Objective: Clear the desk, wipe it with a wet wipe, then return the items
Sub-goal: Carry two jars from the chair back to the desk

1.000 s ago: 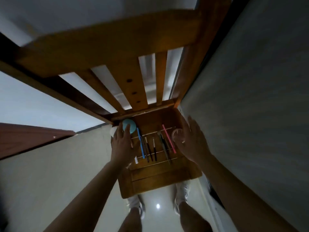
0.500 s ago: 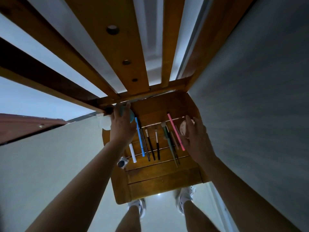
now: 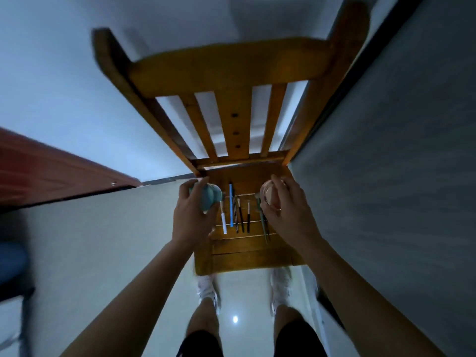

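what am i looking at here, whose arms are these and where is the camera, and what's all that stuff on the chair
There is no machine here: the two grips are a person's bare hands. The camera sits on that person's head and looks forward and down, so you see what lies below them. That is a wooden chair. On its seat lies a row of thin things: a white pen, a blue pen and some small brushes. The left grip holds a round teal object. The right grip holds a round pinkish jar. The picture is too dim and blurred to say more about either.
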The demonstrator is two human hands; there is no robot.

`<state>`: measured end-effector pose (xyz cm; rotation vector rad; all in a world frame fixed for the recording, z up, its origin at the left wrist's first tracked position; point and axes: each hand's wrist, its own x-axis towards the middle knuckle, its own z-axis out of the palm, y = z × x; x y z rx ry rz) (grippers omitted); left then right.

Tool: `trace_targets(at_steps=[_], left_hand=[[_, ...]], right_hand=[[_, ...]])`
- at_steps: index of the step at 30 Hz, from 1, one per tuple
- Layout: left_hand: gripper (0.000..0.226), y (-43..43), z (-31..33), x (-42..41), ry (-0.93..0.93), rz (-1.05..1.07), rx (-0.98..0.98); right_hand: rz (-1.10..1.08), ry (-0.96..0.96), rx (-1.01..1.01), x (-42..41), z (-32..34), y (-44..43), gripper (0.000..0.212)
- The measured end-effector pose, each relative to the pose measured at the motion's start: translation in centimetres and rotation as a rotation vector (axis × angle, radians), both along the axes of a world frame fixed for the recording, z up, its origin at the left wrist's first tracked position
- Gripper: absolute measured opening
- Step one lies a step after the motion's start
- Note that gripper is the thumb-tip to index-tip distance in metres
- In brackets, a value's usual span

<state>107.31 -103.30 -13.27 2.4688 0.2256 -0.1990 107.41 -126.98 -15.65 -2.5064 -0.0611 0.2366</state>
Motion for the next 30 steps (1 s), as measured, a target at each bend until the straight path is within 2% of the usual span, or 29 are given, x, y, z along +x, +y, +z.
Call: trace_targets(at_steps=[4,6,10,13,18,22,27,30], left_hand=[[0.064,3.0,10.8,-3.6,-0.211,0.066,0.057],[0.064,5.2,16.2,-6.6,-0.300,0.148,0.118],[0.061,10.1,24.7,-14.0,-0.457,0.377,0.229],[0.060,13.8,29.4,-21.3,-0.506,0.573,0.326],[0.062,20.4,33.8,-35.4,-0.511,0.818,0.392],[0.062,26.2,34.4,-48.9,-0.518,0.973,0.421],[0.061,32.3,35.0,-64.4,-0.498,1.174,0.483],[0.061,35.3,35.5,-70.9,-0.469,1.272,0.506]], right_hand=[[0.188,-0.190,-0.002,1.0,8.9,3.7,0.070],[0.315,-0.216,0.068,0.9,13.5,6.6,0.071],[0.608,-0.345,0.197,-0.4,21.2,13.3,0.072],[0.775,-0.413,0.260,-3.4,26.0,19.0,0.072],[0.975,-0.476,0.373,-12.0,31.4,30.1,0.073],[1.108,-0.534,0.417,-22.0,33.7,40.2,0.074],[1.281,-0.460,0.460,-35.6,35.3,52.4,0.077],[1.357,-0.390,0.443,-42.2,35.8,57.7,0.078]])
